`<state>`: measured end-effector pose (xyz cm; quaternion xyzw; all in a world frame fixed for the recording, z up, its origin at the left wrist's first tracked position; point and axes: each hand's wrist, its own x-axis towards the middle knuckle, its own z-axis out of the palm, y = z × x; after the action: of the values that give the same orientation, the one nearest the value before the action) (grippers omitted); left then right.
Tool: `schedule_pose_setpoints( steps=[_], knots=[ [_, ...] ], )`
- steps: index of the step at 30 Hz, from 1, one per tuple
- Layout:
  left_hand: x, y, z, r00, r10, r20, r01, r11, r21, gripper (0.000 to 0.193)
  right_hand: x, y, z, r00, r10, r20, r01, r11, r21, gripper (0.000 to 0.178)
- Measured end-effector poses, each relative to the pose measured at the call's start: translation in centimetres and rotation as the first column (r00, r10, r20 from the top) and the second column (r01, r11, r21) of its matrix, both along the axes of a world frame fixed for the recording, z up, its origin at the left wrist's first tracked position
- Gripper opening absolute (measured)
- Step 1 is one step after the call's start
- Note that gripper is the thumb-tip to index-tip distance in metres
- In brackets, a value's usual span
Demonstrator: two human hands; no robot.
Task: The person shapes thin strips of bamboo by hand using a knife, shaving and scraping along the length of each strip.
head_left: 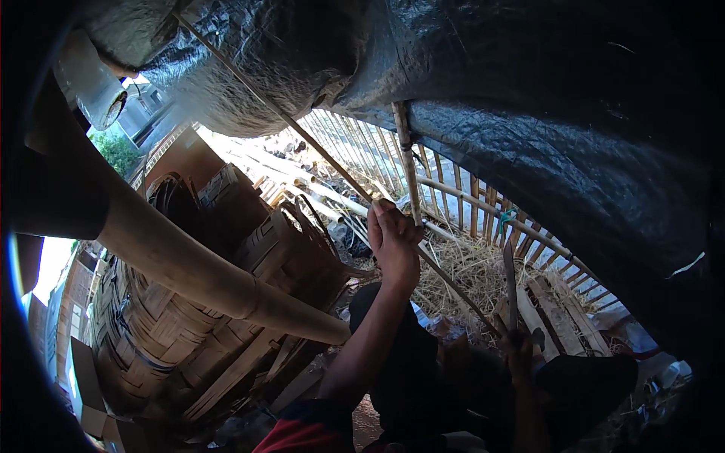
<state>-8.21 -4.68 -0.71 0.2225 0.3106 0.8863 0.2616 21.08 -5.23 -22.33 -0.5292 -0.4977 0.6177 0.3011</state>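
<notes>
A long, thin bamboo strip (283,115) slants across the view from the upper left down to the lower right. My left hand (394,245) is closed round it near the middle, thumb lying along the top. Lower right, in shadow, my right hand (518,355) is wrapped round the handle of a long-bladed knife (511,291), whose blade points upward. The strip's lower end reaches the right hand; whether those fingers also touch it is too dark to tell. Beneath the hands, my legs in dark clothing are partly visible.
A thick bamboo pole (189,264) crosses the left side close by, before stacked woven bamboo baskets (151,325). Dark plastic sheeting (529,143) hangs overhead and right. Behind stands a bamboo slat fence (468,200), with straw (453,275) and wooden slats (555,317) on the ground.
</notes>
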Motion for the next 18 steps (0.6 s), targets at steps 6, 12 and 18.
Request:
schedule_pose_setpoints(
  steps=[6,12,18],
  knots=[
    [0.6,-0.8,0.5,0.998,-0.059,-0.013,0.059,0.998,-0.009,0.031,1.1,-1.8,-1.6,1.0,-0.007,0.009,0.008,0.999,-0.047,0.016],
    [-0.3,0.1,-0.3,1.0,0.001,-0.026,-0.003,0.998,-0.063,0.04,0.9,-1.3,-2.1,0.994,0.071,0.084,-0.063,0.994,-0.091,0.018],
    [-0.7,-0.3,0.5,0.985,0.029,-0.168,-0.06,0.982,-0.18,0.037,1.1,-0.8,-0.2,0.99,0.05,0.134,-0.026,0.985,-0.171,0.023]
  ],
)
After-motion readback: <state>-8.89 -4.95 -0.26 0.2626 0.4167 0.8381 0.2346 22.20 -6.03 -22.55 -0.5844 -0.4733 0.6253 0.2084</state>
